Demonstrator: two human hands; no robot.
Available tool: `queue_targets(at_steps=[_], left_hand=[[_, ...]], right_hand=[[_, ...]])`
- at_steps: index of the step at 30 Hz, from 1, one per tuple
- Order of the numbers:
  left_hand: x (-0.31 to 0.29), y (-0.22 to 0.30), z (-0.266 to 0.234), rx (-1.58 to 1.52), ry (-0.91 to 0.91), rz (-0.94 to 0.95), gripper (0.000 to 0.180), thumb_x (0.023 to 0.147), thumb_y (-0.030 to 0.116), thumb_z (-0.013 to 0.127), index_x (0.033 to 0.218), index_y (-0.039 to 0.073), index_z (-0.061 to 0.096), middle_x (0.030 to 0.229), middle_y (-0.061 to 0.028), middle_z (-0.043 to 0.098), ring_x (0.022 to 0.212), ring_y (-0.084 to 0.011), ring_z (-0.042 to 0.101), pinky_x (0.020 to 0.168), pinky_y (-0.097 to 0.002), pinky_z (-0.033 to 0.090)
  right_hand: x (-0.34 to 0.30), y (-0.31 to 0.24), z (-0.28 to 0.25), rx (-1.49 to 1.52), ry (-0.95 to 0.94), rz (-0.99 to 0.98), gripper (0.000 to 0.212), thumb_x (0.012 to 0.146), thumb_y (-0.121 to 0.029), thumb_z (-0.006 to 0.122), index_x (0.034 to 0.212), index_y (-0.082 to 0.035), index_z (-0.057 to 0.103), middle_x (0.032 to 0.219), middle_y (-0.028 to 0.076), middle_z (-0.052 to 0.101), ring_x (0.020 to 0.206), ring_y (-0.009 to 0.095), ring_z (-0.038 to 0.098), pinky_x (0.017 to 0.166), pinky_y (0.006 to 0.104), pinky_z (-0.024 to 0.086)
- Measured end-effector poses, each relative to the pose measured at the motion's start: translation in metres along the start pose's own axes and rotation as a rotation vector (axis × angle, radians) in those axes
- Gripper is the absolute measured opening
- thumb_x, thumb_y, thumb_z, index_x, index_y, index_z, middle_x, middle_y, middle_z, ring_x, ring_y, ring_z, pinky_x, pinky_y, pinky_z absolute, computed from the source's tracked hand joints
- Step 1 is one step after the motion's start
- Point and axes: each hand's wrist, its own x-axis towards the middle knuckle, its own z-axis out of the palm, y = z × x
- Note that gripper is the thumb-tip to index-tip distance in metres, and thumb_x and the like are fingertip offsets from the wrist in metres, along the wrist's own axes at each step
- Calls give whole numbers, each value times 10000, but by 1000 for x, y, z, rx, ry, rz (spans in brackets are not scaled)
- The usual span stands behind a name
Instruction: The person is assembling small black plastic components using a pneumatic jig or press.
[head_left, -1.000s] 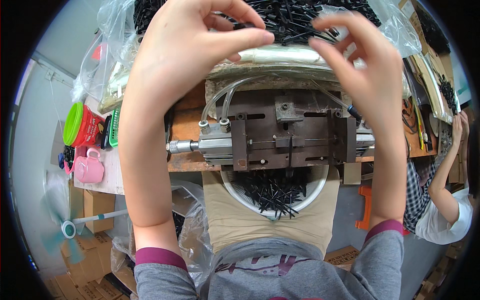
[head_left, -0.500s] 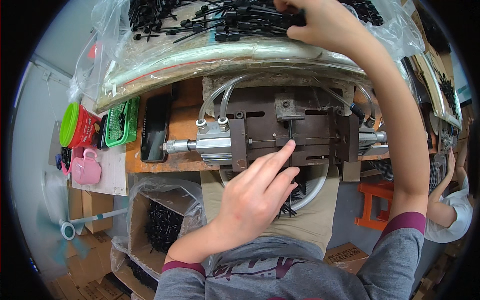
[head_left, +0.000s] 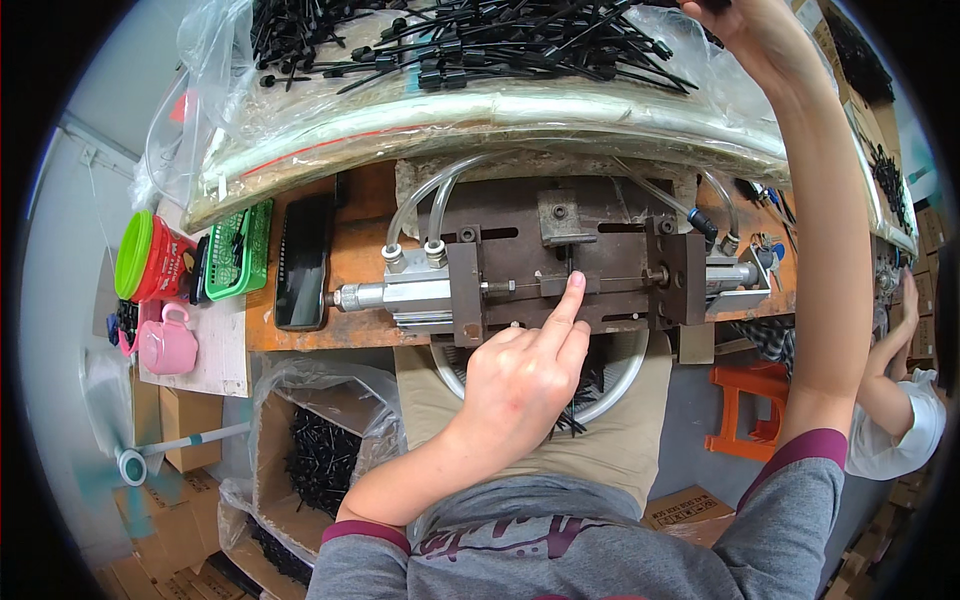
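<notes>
Black cable tie (head_left: 571, 260) is lying in the dark metal jig (head_left: 622, 262), with the left hand (head_left: 522, 378) keeping its index finger extended at the tie, other fingers curling, any grip hidden. The right hand (head_left: 745, 32) is now reaching farther right, uncovering more of the heaped ties (head_left: 540, 45); whether it is holding anything, I cannot tell, so only the left is attending the jig.

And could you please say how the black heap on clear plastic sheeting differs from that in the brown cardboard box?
The sheeting heap spreads wide, while the boxed heap is hemmed in by cardboard walls. The sheeting heap also fills more of the picture than the boxed heap. Both are jumbled, thin black pieces.
</notes>
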Motion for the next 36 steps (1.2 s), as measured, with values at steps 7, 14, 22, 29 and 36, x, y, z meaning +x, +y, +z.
queue_targets(at_steps=[7,14,22,29,36], left_hand=[[25,1,-31,-285,302,25,487,713,132,865,1156,31,690,1283,-176,647,985,-253,702,851,-332,565],[49,-14,-36,-237,491,107,433,739,-11,801,1159,1,699,1219,-158,662,1055,-265,661,852,-333,558],[42,-13,-28,-326,464,111,344,712,-56,795,1047,-9,736,1035,-152,727,922,-256,711,804,-333,577],[25,-19,-51,-863,423,-133,379,778,-130,717,1147,-88,643,1116,-212,676,901,-242,725,795,-297,612],[9,-19,-58,-1255,484,-313,484,893,41,693,1324,-98,521,1210,-293,626,949,-237,714,823,-348,614]], right_hand=[[-43,26,-27,10,14,11,195,946,-134,664,1090,-4,681,1045,66,717,739,23,605,574,140,444],[-132,31,31,331,-144,279,195,959,-145,656,1100,-10,651,980,98,710,628,24,538,509,146,402],[-144,41,36,446,-66,311,185,979,-122,620,1105,11,645,990,124,703,662,45,544,559,179,424],[-150,33,22,213,133,5,219,988,-116,601,1150,24,645,1034,143,710,690,54,542,576,183,419],[-120,40,20,-320,223,-405,239,982,-108,605,1157,52,638,998,102,695,679,44,485,617,187,375]])
